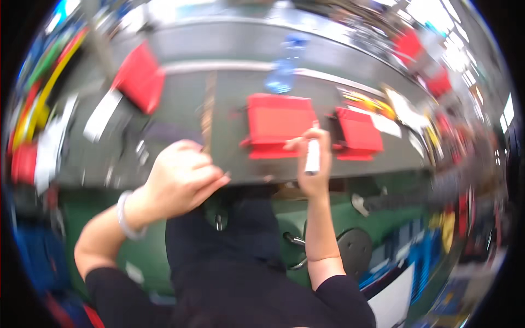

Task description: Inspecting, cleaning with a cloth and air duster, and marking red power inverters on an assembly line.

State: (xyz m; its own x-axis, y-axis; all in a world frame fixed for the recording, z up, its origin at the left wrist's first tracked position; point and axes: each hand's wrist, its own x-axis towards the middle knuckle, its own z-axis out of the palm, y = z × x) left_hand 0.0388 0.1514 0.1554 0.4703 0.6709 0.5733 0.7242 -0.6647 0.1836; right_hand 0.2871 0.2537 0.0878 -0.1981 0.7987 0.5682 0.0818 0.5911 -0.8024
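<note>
My right hand (316, 177) is closed around a white marker pen (313, 156), held over the front edge of a red box-like piece (280, 121) on the bench. My left hand (183, 174), with a pale band at its wrist, is curled at the bench's near edge. Its thumb and fingers press together near a small dark speck, too blurred to name. A second red piece (358, 133) lies just right of the marker. Motion smears the whole picture.
The dark bench (191, 87) carries a clear blue-tinted bottle (284, 65), a red folded piece (141, 79) with a white card (103, 116), and a thin brown strip (208, 106). Yellow-handled tools (369, 104) lie far right. Below stands a round dark stool seat (354, 251).
</note>
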